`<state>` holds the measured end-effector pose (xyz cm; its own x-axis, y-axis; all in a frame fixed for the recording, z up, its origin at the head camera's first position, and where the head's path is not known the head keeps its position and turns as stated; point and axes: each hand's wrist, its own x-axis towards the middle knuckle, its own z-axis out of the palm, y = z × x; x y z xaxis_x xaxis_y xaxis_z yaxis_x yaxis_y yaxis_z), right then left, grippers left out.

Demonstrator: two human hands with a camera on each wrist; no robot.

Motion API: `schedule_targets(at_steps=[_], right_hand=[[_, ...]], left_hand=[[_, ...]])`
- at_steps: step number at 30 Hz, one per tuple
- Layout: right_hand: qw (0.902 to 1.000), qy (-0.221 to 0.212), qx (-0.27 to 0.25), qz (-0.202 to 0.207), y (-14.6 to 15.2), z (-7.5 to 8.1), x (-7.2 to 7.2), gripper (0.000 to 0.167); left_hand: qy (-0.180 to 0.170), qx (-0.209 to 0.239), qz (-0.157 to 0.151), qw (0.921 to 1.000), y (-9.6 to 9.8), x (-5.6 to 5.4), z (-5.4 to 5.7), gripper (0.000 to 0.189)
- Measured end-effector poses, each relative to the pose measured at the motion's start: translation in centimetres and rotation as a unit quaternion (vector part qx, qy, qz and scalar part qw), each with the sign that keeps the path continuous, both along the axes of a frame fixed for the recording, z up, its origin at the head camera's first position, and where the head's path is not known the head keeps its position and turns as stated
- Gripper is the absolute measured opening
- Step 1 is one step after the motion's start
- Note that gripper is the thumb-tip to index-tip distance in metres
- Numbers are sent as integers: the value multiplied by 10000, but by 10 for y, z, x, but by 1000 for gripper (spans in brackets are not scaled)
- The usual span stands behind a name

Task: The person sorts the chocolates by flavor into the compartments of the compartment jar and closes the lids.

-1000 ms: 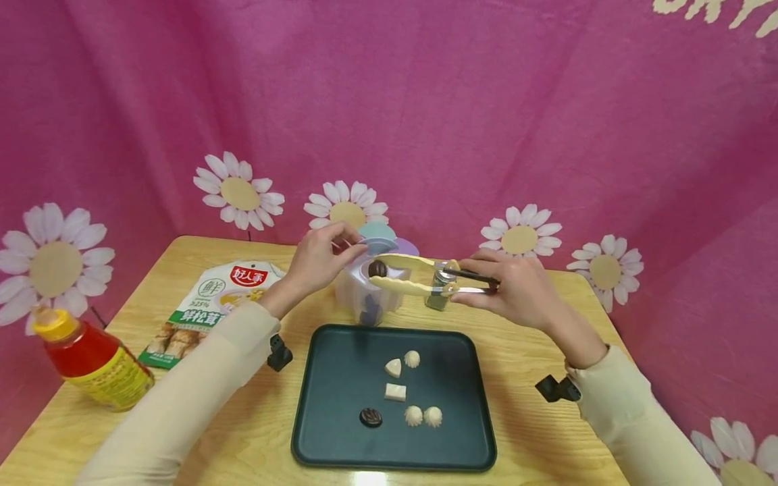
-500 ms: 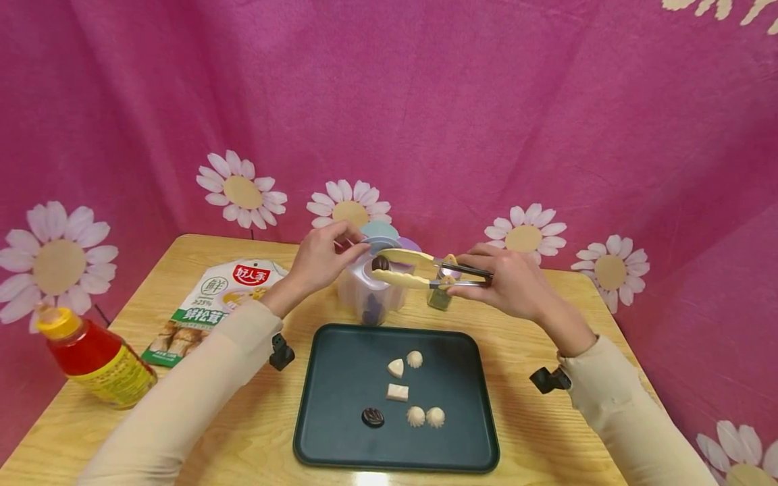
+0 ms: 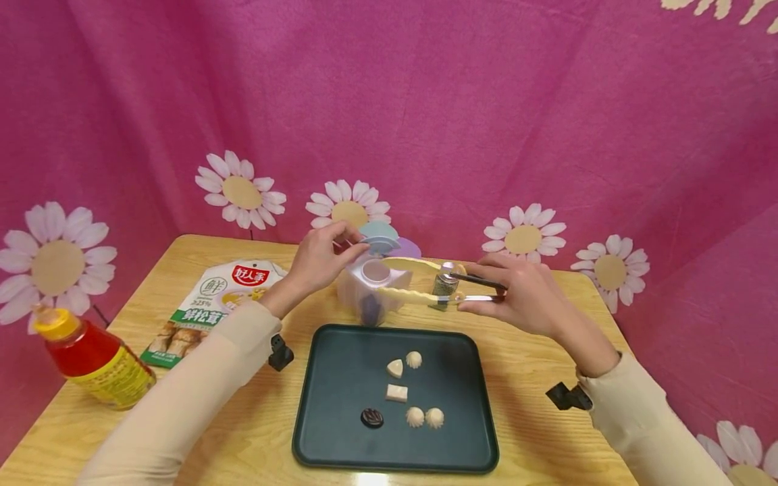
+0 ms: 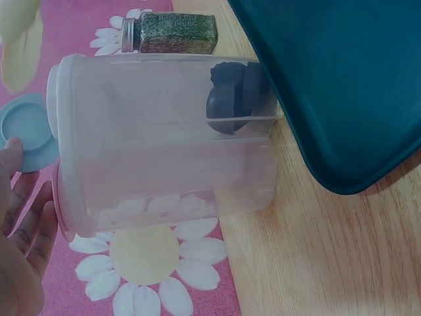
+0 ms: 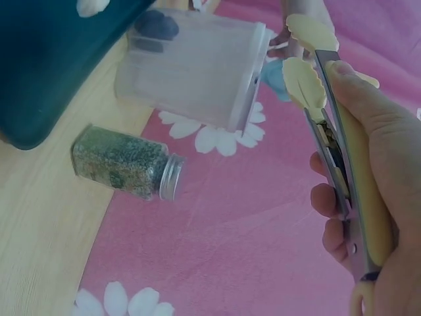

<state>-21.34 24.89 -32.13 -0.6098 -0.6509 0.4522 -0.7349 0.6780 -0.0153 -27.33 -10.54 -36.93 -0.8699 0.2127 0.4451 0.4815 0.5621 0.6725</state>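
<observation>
My left hand (image 3: 321,260) pinches the raised pale blue lid (image 4: 29,131) of a translucent container (image 3: 355,293), whose round opening is uncovered. Dark chocolates (image 4: 230,99) lie at the container's bottom. My right hand (image 3: 525,290) grips metal tongs (image 5: 358,191) with cream, scalloped tips. The tips are spread apart beside the opening, with nothing between them. In front of the container, a dark green tray (image 3: 328,358) bears one dark oval chocolate (image 3: 372,418) and several white ones, among them a rectangular piece (image 3: 397,393) and a triangular piece (image 3: 395,368).
A glass spice jar (image 5: 122,161) with a silver cap stands right of the container, behind the tongs. On the left are a white and green food packet (image 3: 213,304) and a red sauce bottle (image 3: 97,361). Pink fabric (image 3: 389,121) with daisies hangs behind the table.
The dark chocolate held between the tongs' tips is gone from them. The tongs have spread and shifted slightly right with my right hand. My left hand stays at the lid.
</observation>
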Motion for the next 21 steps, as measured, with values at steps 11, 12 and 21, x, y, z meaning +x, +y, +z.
schedule_targets(at_steps=[11,12,21], right_hand=[[9985,309,160,430,6,-6,42,72],[9983,305,168,467,6,-7,45,70],[9973,-328,478,452,3,-29,77,59]], left_hand=[[-61,0,58,10000,-2,1,1,16],[-67,-10,68,10000,-2,1,1,16],[-34,-14,-1,10000,-1,0,0,17]])
